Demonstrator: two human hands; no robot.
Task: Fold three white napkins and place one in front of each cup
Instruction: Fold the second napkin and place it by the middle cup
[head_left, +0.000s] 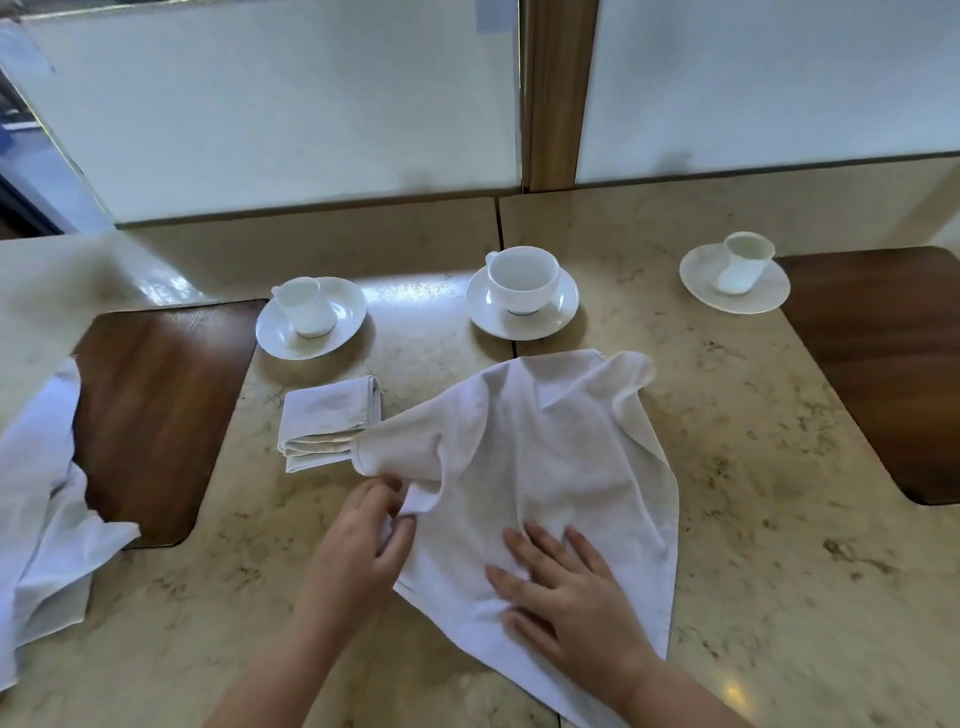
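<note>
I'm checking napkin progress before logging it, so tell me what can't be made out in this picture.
- Head view: the loose white cloth at the left is cut off by the frame edge, so how many napkins it holds is unclear.
- The left hand pinches the open napkin; its fingertips are hidden under the fabric.
- The folded napkin: its near right corner is covered by the open one.
- The right cup is smeared by blur.

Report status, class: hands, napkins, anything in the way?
Left hand pinching open napkin, right hand pressing it flat. One folded napkin before left cup. Nothing in the way.
</note>
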